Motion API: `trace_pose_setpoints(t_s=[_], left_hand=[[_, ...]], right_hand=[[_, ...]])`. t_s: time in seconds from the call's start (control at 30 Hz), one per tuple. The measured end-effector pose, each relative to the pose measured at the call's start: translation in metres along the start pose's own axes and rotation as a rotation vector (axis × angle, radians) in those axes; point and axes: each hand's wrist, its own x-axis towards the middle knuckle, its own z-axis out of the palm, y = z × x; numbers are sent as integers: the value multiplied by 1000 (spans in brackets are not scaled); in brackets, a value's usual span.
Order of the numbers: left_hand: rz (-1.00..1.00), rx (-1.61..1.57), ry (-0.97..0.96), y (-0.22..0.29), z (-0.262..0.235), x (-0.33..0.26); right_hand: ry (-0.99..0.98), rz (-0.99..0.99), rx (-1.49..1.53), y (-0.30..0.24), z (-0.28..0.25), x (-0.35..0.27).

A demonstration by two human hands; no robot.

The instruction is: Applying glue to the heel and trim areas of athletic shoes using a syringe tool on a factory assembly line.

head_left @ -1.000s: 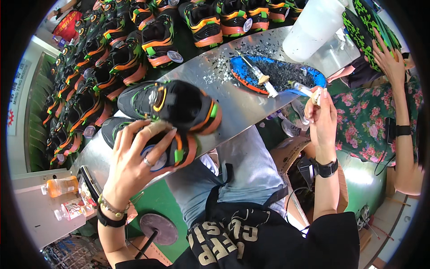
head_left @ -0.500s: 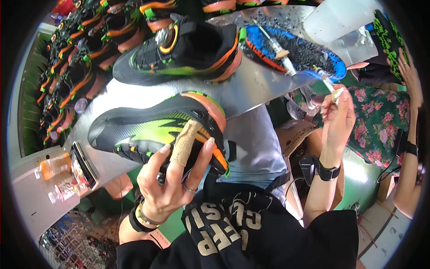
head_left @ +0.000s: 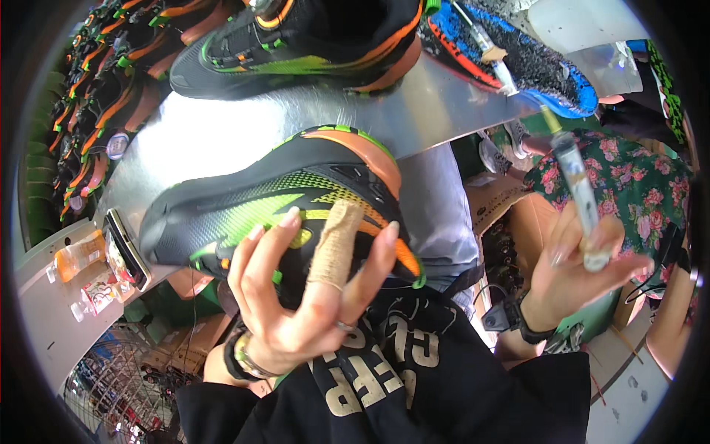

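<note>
A black sneaker (head_left: 244,200) with green and orange mesh lies tipped on its side, sole toward the far side. My left hand (head_left: 296,303) grips it by the upper; tan tape wraps one finger. My right hand (head_left: 566,285) holds a slim clear syringe (head_left: 577,181) with a yellow tip, pointing up and away over the right side. Motion blurs some of these fingers. Beyond the table's bend stands a second, similar sneaker (head_left: 318,63), upright. A blue-rimmed insole (head_left: 566,81) covered in black crumbs lies at the far right, with another syringe (head_left: 492,55) across it.
Rows of similar sneakers (head_left: 96,126) fill the far left. A phone (head_left: 127,248) and small bottles (head_left: 81,255) sit at the left edge. A whitish container (head_left: 584,22) stands at the back right. Another person in a floral garment (head_left: 614,166) is close on the right.
My right hand has drawn back from beside the insole, nearer to me, with the syringe now raised. My left hand still grips the sneaker, which appears larger and slightly shifted.
</note>
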Motion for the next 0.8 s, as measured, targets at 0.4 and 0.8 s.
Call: trace_pose_setpoints(t_s=[0.4,0.8], left_hand=[[-21,129,293,20,32,-7],[-1,166,660,15,62,-2]], right_hand=[[-402,225,111,23,23,11],[-553,238,102,27,14,23]])
